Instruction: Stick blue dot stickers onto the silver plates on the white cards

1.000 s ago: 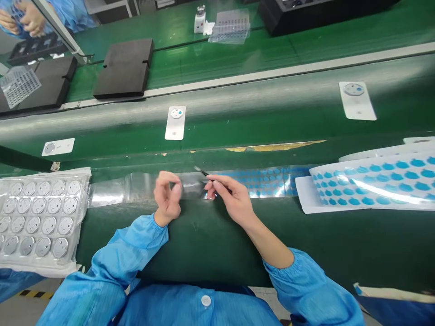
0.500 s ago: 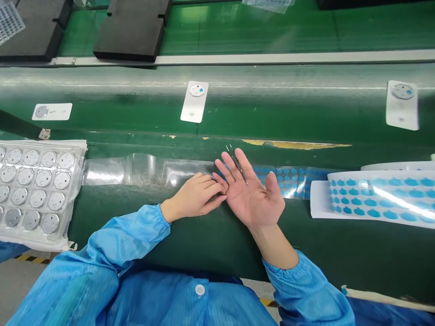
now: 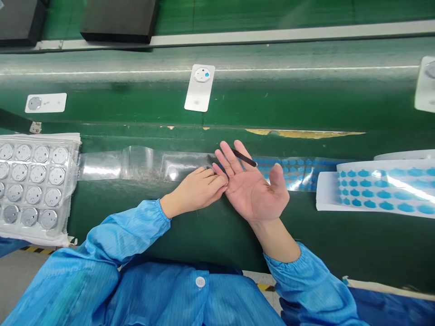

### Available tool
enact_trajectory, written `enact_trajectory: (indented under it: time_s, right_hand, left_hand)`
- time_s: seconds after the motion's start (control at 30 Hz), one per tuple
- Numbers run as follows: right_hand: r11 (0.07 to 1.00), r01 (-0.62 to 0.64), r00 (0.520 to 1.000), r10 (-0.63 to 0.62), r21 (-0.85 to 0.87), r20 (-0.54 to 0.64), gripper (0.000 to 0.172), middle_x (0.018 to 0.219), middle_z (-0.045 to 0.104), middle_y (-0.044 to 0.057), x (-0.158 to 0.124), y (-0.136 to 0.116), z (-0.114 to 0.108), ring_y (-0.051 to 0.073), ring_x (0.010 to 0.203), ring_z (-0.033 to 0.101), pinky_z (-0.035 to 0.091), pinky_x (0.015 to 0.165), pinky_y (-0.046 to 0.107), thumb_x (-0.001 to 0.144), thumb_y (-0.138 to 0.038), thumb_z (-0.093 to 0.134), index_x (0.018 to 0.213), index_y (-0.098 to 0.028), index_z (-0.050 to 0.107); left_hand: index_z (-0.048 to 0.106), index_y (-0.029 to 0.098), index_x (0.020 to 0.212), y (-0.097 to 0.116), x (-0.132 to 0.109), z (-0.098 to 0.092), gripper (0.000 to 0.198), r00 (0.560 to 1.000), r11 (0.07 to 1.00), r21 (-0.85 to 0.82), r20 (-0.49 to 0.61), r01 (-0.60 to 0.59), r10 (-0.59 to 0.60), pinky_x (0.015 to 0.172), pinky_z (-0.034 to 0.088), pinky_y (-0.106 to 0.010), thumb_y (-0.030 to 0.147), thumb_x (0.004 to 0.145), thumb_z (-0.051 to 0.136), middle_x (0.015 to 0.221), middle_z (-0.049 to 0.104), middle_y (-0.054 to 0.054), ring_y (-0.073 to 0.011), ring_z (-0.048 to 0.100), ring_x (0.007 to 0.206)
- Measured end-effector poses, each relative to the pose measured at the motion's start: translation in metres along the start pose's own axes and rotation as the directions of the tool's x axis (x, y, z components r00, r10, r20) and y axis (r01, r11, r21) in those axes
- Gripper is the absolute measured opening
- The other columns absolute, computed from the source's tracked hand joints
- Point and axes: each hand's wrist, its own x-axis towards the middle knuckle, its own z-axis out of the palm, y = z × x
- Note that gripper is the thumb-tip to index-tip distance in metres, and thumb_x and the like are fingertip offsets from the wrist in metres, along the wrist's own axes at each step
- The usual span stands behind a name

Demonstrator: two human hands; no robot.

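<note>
Head view, slim black tweezers (image 3: 245, 158) across open right hand (image 3: 253, 190), left hand (image 3: 199, 192) curled

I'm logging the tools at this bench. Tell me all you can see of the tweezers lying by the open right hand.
The tweezers are thin and dark, likely metal or coated. Only a short stretch shows, slanting down to the right behind the fingers of the right hand, which is palm up and open. The rest, tips included, is hidden by those fingers. The visible end lies over the clear strip of blue dots. Whether the fingers pinch them cannot be told.
</note>
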Motion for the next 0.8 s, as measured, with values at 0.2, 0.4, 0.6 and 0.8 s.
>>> enact_trajectory:
  time_s: [0.2,0.4,0.6,0.8]
  right_hand:
    - [1.000,-0.009,1.000,0.009,0.004,-0.007,0.061,0.163,0.050,-0.002,-0.0012,0.0008,0.0027,0.025,0.161,0.032,0.029,0.133,0.054,0.095,-0.074,0.053,0.144,-0.039,0.061]
    - [1.000,0.007,1.000,-0.007,0.025,-0.012,0.058,0.162,0.051,-0.001,-0.0031,-0.0006,0.0052,0.024,0.160,0.033,0.026,0.134,0.052,0.095,-0.072,0.053,0.141,-0.037,0.063]
    - [1.000,-0.003,1.000,0.003,0.004,-0.020,0.057,0.162,0.052,-0.003,-0.0039,-0.0012,0.0069,0.025,0.162,0.029,0.030,0.132,0.056,0.093,-0.074,0.057,0.138,-0.040,0.064]
    - [1.000,0.007,1.000,-0.007,0.021,-0.008,0.058,0.164,0.049,-0.002,-0.0026,-0.0009,0.0033,0.023,0.162,0.028,0.025,0.135,0.051,0.097,-0.072,0.050,0.141,-0.036,0.063]
  left_hand:
    - [0.059,0.018,0.093,-0.0011,0.0022,-0.0028,0.041,0.999,1.000,-0.001,0.037,-0.014,0.014,0.073,0.037,-0.037,0.042,0.115,0.034,0.086,0.070,-0.008,-0.0226,0.058,0.081]
    - [0.058,0.019,0.089,0.0015,0.0033,0.0016,0.036,1.000,0.999,0.031,-0.011,-0.020,0.020,0.070,0.035,-0.037,0.035,0.113,0.037,0.082,0.069,-0.007,-0.0221,0.059,0.078]
    - [0.059,0.020,0.088,0.0015,0.0033,0.0039,0.033,1.000,0.998,-0.055,0.003,0.027,-0.027,0.072,0.037,-0.038,0.029,0.110,0.037,0.080,0.068,-0.008,-0.0229,0.060,0.078]
    - [0.061,0.017,0.095,-0.0011,0.0022,-0.0031,0.035,0.998,0.998,0.022,-0.010,-0.063,0.063,0.071,0.038,-0.035,0.028,0.113,0.033,0.085,0.070,-0.008,-0.0203,0.061,0.075]
